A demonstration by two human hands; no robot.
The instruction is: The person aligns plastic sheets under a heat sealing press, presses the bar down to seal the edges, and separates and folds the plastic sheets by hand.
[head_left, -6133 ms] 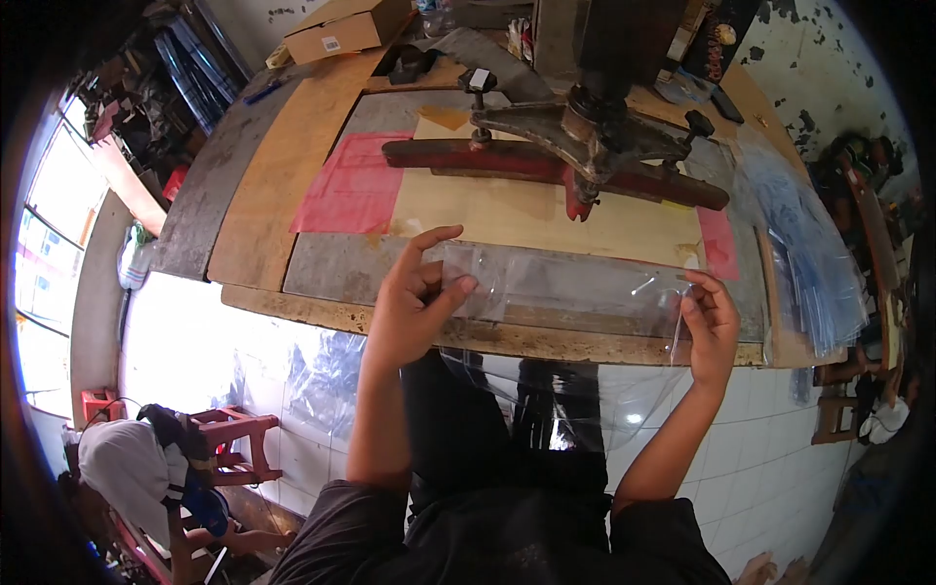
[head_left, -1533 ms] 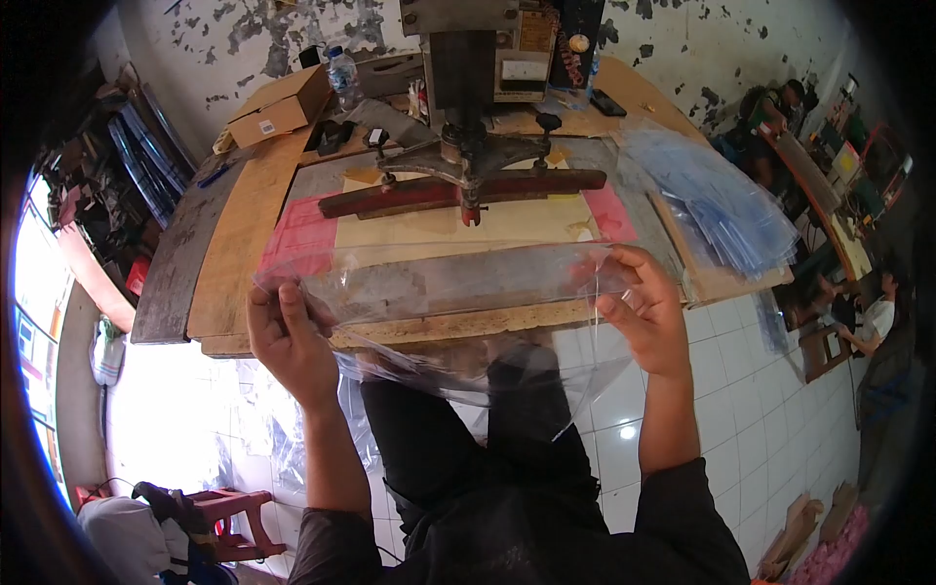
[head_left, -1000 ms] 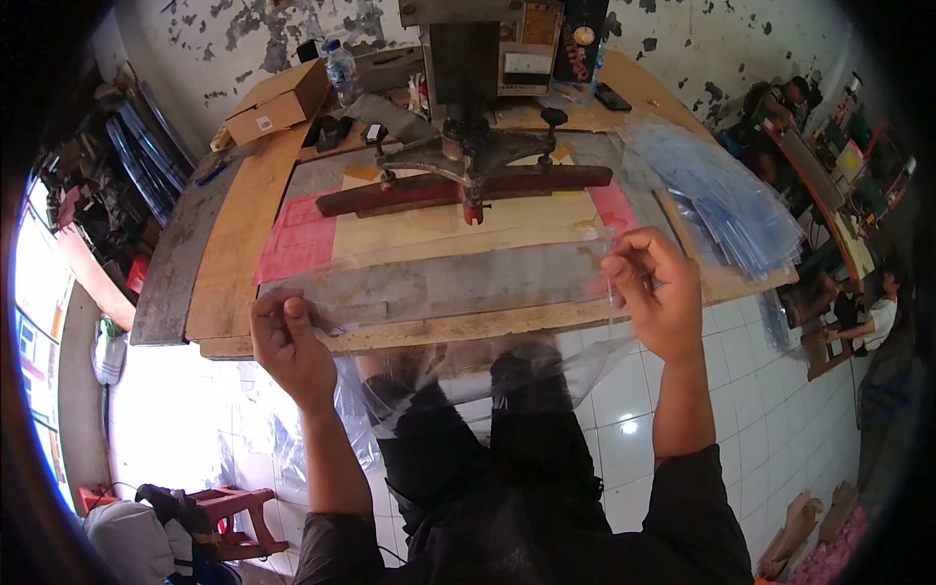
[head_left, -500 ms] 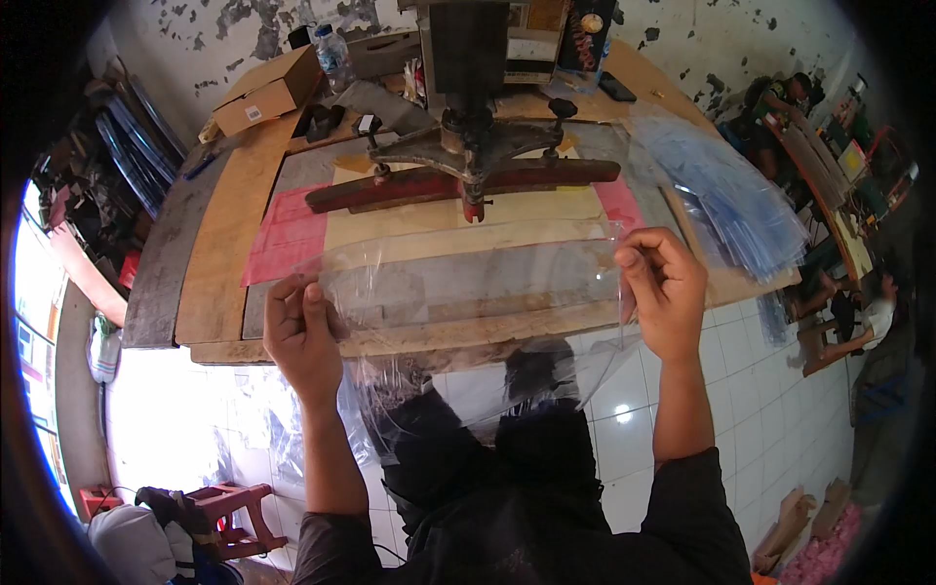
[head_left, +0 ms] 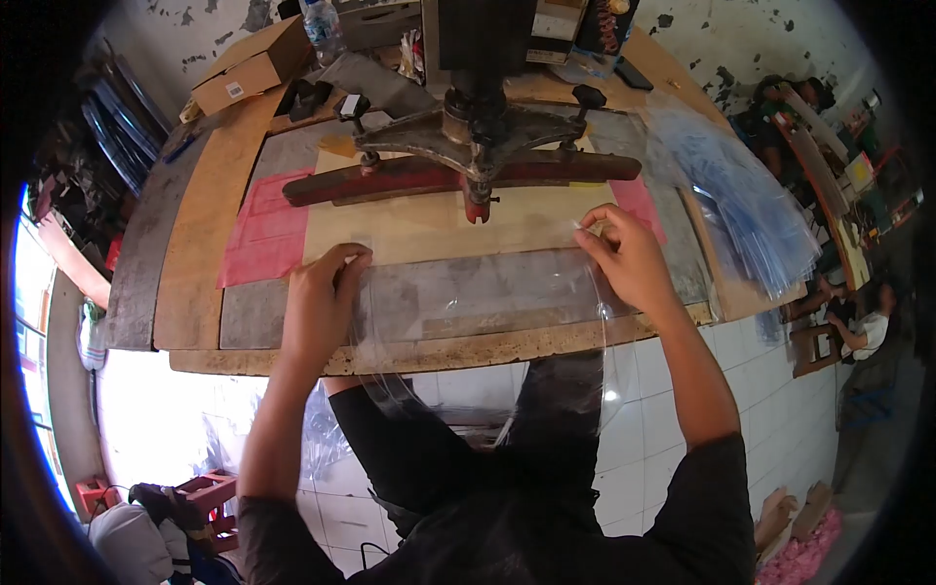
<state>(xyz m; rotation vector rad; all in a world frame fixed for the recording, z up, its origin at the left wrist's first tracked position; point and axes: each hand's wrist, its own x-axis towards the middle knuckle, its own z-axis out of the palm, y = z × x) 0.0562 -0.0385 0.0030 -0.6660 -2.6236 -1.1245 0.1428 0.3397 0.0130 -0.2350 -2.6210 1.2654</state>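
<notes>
A transparent plastic sheet (head_left: 478, 297) stretches between my two hands, its lower part hanging over the table's front edge above my legs. My left hand (head_left: 324, 291) pinches its upper left corner. The upper right corner is held between the thumb and fingers of my right hand (head_left: 624, 252). Just beyond the sheet's far edge is a beige sheet (head_left: 419, 236) on the work surface, with pink material (head_left: 265, 224) at its left end. Over it hangs the press bar (head_left: 395, 182), dark red and worn, on a metal bracket (head_left: 419, 139).
A stack of transparent plastic sheets (head_left: 746, 200) lies at the table's right. Along the back stand a cardboard box (head_left: 249, 73), a water bottle (head_left: 324, 34) and a phone (head_left: 634, 73). Another person (head_left: 866, 322) sits far right. A red stool (head_left: 207, 492) is at lower left.
Both hands have moved forward and closer together, carrying the plastic sheet toward the press bar. The sheet's far edge now lies over the work surface. The view has tilted slightly.
</notes>
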